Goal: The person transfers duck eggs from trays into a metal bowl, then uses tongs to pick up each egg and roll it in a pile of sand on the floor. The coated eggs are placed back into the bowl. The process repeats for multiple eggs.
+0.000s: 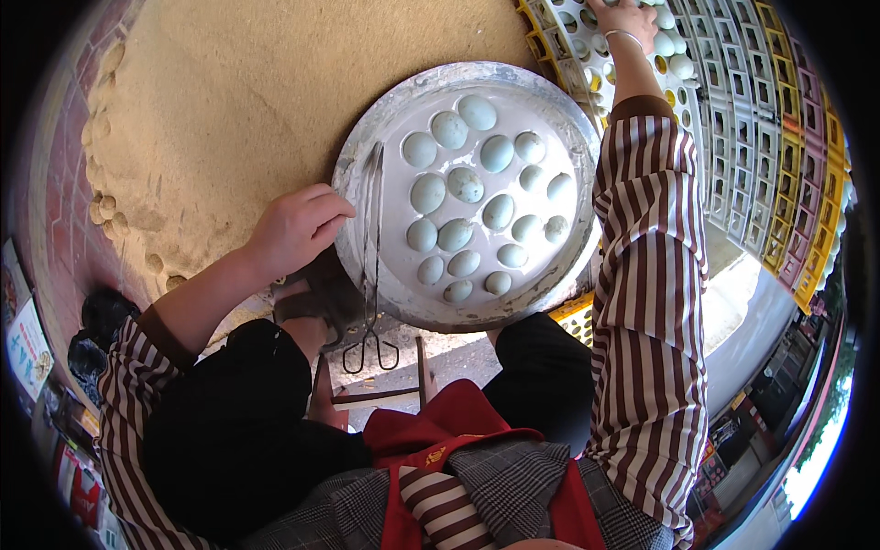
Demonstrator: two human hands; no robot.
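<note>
A round metal basin (467, 320) stands before me, holding pale liquid in which several pale blue-green eggs (465, 185) sit partly sunk. My left hand (300, 225) rests at the basin's left rim with fingers loosely curled; whether anything is between them is not clear. Beside it, metal wire tongs (375, 275) lean over the rim, tips in the basin and looped handles outside. My right hand (629, 24) reaches to a white plastic egg tray (677, 96) at the upper right. Its fingers are over the eggs there, partly cut off by the picture's edge, so its grip is hidden.
A large heap of tan powder (227, 103) spreads at upper left, with coated lumps (108, 206) along its edge. Stacked plastic crates (742, 137), white, yellow and pink, stand at right. A yellow perforated crate (577, 320) shows below the basin; black bags (103, 323) lie left.
</note>
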